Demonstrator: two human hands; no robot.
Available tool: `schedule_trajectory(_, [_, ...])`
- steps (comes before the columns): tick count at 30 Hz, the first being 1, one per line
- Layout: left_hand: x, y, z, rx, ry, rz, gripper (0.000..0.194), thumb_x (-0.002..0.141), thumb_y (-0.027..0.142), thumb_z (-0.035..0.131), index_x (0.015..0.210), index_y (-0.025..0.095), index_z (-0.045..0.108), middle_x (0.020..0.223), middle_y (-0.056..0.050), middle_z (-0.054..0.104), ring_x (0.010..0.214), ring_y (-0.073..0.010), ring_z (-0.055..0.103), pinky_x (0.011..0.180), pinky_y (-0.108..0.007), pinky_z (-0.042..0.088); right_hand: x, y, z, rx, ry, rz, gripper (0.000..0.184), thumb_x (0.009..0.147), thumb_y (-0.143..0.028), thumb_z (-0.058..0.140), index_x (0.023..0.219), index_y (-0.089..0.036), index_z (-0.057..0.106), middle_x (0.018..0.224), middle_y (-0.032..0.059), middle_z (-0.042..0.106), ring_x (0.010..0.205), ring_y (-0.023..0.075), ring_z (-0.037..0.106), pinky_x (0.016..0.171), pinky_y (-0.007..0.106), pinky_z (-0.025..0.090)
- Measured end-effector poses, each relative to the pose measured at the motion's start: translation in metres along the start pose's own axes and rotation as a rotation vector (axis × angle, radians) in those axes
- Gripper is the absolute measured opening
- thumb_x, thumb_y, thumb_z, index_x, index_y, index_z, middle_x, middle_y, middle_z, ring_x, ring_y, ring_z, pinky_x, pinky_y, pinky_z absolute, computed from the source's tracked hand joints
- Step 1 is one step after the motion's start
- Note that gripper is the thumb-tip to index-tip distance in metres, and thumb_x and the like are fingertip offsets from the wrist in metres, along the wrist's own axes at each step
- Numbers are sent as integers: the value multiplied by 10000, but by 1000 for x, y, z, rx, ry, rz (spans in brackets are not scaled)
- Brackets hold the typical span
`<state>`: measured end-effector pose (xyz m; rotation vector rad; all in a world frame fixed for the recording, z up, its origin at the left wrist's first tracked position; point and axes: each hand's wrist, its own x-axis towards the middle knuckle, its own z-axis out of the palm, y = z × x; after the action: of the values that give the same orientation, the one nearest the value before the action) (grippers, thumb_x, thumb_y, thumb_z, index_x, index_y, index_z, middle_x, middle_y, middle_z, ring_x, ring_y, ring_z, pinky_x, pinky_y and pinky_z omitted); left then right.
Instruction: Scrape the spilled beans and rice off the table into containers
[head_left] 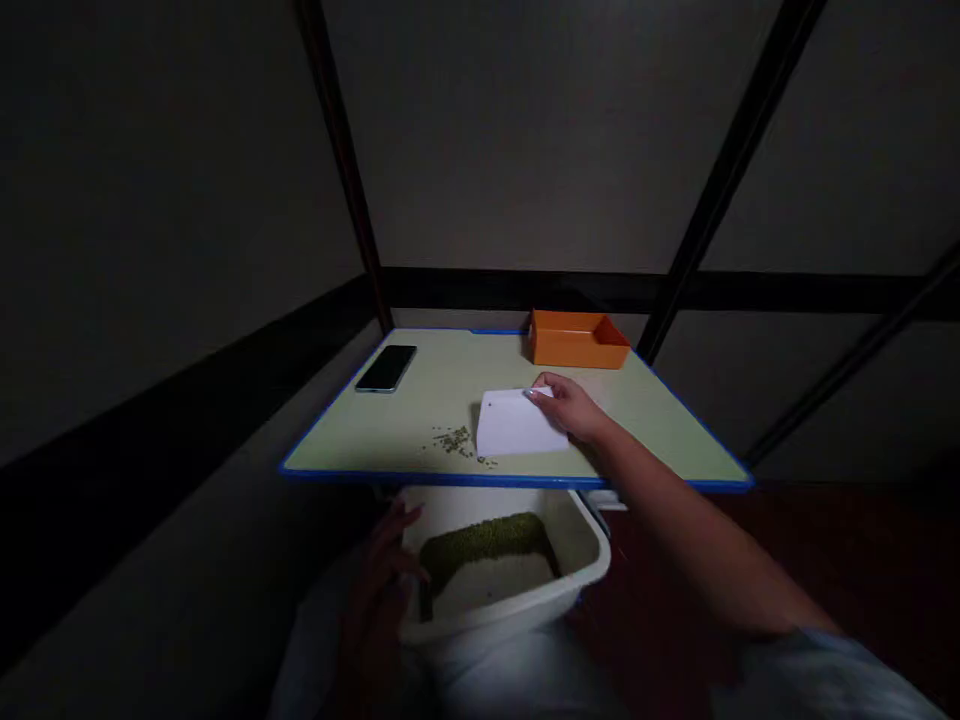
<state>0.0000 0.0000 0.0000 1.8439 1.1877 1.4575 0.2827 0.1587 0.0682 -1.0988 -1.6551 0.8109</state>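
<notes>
My right hand (pixel 571 408) reaches over the pale green table (pixel 420 445) and grips the far right edge of a flat white card (pixel 516 426) that rests on the tabletop. Just left of the card lies a small scatter of green beans (pixel 454 441). Below the table's front edge, my left hand (pixel 384 575) holds the left rim of a white tub (pixel 577 545) on my lap. The tub holds a heap of green beans (pixel 484 545) along its far side.
A black phone (pixel 387 368) lies at the table's far left. An orange tray (pixel 576 340) stands at the far edge, right of centre. The table has a blue rim (pixel 510 481). Dark frame bars rise behind it against a grey wall.
</notes>
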Motion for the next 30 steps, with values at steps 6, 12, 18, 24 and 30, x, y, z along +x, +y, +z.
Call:
schedule_trajectory(6, [0, -2, -3, -2, 2, 8, 220, 770, 380, 440, 683, 221, 564, 1238, -28, 511, 1273, -265, 303, 1053, -509, 223, 1, -1, 0, -41, -2, -15, 306, 700, -471, 556, 682, -181, 460, 557, -54, 391, 512, 87, 334, 467, 218, 240])
schedule_trajectory(12, [0, 0, -3, -11, 4, 9, 203, 769, 359, 443, 674, 220, 557, 1238, -27, 509, 1276, -266, 297, 1058, -515, 210, -1, -3, -1, -40, -9, 3, 302, 698, -467, 558, 684, -180, 465, 542, -59, 378, 497, 84, 322, 462, 217, 239])
schedule_trajectory(18, [0, -4, -4, 8, -14, 23, 199, 777, 358, 437, 688, 223, 552, 1254, -24, 493, 1280, -267, 287, 1050, -524, 209, 0, 1, -1, -78, -18, -3, 308, 705, -475, 552, 687, -179, 468, 537, -60, 379, 487, 80, 320, 455, 215, 234])
schedule_trajectory(24, [0, -1, -2, -4, -5, 30, 183, 778, 339, 433, 699, 228, 555, 1239, -19, 502, 1283, -259, 286, 1055, -519, 205, -1, 2, 0, -77, -52, 23, 336, 678, -489, 581, 667, -180, 449, 541, -53, 414, 486, 81, 353, 449, 210, 250])
schedule_trajectory(30, [1, 0, -4, -5, -7, 31, 165, 770, 320, 440, 705, 227, 560, 1241, -16, 501, 1281, -253, 291, 1060, -505, 212, -3, 0, -1, -71, -101, 22, 349, 650, -469, 611, 621, -181, 416, 516, -63, 376, 471, 71, 327, 437, 205, 222])
